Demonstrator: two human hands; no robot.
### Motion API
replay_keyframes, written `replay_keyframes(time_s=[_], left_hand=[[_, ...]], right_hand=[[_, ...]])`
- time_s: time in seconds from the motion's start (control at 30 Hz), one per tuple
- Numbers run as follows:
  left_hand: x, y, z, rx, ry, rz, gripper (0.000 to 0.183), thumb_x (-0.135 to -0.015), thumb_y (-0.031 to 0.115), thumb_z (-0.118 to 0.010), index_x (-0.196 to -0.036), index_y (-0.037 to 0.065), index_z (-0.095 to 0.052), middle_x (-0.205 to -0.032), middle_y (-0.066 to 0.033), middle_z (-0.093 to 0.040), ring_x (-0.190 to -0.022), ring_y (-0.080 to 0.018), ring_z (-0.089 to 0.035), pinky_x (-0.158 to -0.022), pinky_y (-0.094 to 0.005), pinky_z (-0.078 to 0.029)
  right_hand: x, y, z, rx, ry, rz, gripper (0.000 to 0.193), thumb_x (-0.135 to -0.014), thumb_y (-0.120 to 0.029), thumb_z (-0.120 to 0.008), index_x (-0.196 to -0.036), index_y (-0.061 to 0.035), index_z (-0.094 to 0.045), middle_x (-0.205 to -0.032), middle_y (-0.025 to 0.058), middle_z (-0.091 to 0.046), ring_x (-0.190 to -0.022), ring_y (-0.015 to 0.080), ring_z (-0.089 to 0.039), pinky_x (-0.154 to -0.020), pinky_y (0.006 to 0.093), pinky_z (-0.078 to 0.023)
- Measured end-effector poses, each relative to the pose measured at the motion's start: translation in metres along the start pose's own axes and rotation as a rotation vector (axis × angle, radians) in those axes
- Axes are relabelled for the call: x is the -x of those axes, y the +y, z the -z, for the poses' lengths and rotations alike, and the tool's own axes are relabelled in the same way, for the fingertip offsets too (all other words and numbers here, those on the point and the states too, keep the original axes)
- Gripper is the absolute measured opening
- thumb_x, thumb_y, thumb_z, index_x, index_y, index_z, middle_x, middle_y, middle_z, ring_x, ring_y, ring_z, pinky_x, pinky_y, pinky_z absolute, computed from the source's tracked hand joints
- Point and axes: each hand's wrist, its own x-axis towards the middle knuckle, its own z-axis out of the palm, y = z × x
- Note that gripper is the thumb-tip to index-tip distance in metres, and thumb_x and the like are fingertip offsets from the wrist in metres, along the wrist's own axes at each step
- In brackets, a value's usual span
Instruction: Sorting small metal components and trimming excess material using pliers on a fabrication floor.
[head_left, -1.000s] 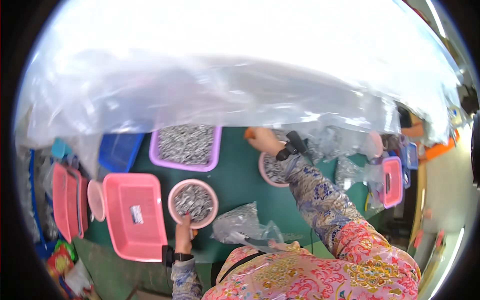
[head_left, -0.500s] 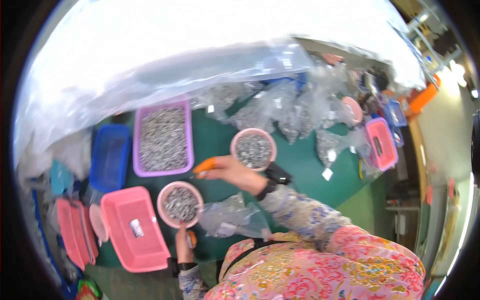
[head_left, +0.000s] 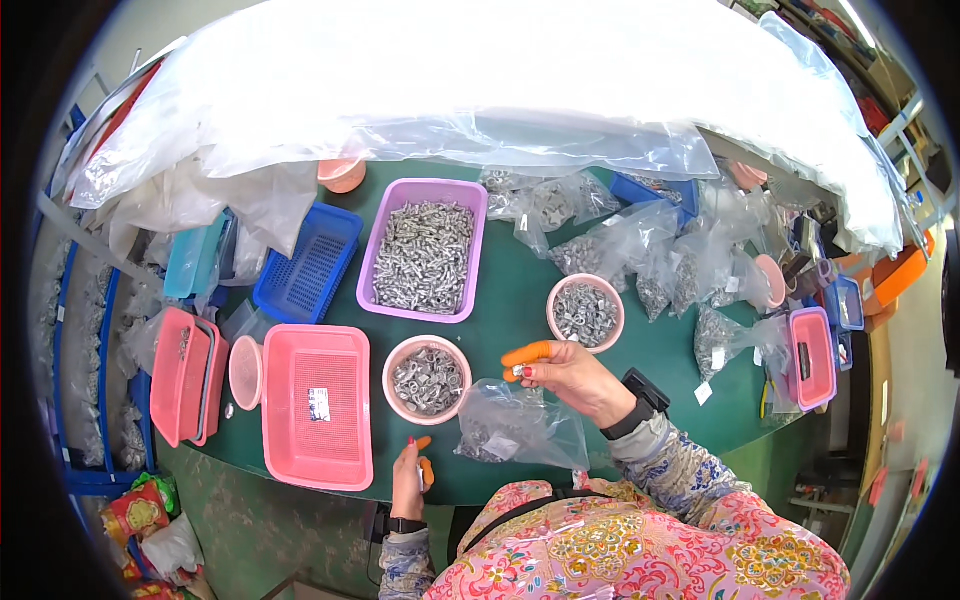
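Observation:
My right hand is closed in a pinch, with orange covers on its fingers. A small silver metal part shows at its fingertips. It hovers just below a round pink bowl of silver metal pieces. My left hand, also with orange finger covers, is closed near the table's front edge. What it holds, if anything, I cannot make out. Above it stands another pink bowl filled with grey metal rings or fittings. Behind lies a purple tray heaped with silver metal parts.
A pink basket with a white label sits at left, a blue basket behind it. A clear plastic bag lies between my hands. Several bags of parts crowd the back right. White plastic sheeting hangs across the far side.
The view has swung, so the table's things sit farther right in it. My right hand has come away from the purple tray's corner. My left hand has drawn back from the near bowl's rim.

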Motion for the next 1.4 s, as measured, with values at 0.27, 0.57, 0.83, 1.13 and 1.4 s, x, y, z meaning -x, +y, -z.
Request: replay_keyframes(time_s=[0.27,0.57,0.83,1.13,1.4], left_hand=[[0.005,-0.014,0.004,0.018,-0.028,0.01,0.042,-0.099,0.036,-0.044,-0.116,-0.001,-0.057,-0.055,0.0042,-0.043,-0.039,-0.0048,-0.034,-0.035,-0.0217,-0.02],[0.012,-0.014,0.006,-0.047,-0.05,0.078,0.038,-0.097,0.032,-0.051,-0.116,-0.001,-0.059,-0.056,0.0067,-0.039,-0.039,-0.0046,-0.032,-0.037,-0.0204,-0.02],[0.052,0.012,-0.024,0.75,-0.49,0.119,0.051,-0.091,0.015,-0.052,-0.135,-0.006,-0.038,-0.108,-0.0156,-0.058,-0.081,-0.0182,-0.046,-0.069,-0.0292,-0.038],[0.096,-0.028,-0.098,0.544,-0.423,-0.024,0.04,-0.086,-0.001,-0.057,-0.125,-0.005,-0.049,-0.116,-0.0161,-0.059,-0.105,-0.0226,-0.058,-0.096,-0.037,-0.048],[0.139,-0.068,-0.214,0.467,-0.64,0.179,0.042,-0.087,-0.001,-0.055,-0.128,-0.002,-0.045,-0.123,-0.0129,-0.054,-0.115,-0.0255,-0.053,-0.101,-0.0402,-0.043]], right_hand=[[-0.017,-0.002,-0.036,0.24,0.015,0.059,0.023,-0.088,-0.008,-0.063,-0.109,0.0027,-0.063,-0.102,0.0082,-0.067,-0.091,0.0104,-0.061,-0.082,0.0247,-0.047],[-0.068,0.027,-0.034,1.134,0.22,0.541,0.043,-0.078,-0.018,-0.071,-0.119,-0.0102,-0.06,-0.097,0.0092,-0.061,-0.079,0.0201,-0.055,-0.071,0.0325,-0.045],[0.058,0.021,0.039,0.601,0.449,0.259,0.028,-0.092,-0.006,-0.056,-0.119,0.0028,-0.056,-0.108,0.0069,-0.065,-0.102,0.0127,-0.06,-0.088,0.0244,-0.045],[0.164,0.037,0.08,0.594,0.496,0.23,0.026,-0.089,-0.002,-0.057,-0.114,-0.0014,-0.061,-0.103,0.0078,-0.067,-0.093,0.0134,-0.061,-0.082,0.0262,-0.047],[0.238,0.046,0.053,1.343,0.145,0.779,0.036,-0.078,-0.021,-0.068,-0.113,-0.0133,-0.063,-0.115,0.0048,-0.061,-0.111,0.0232,-0.051,-0.094,0.041,-0.04]])
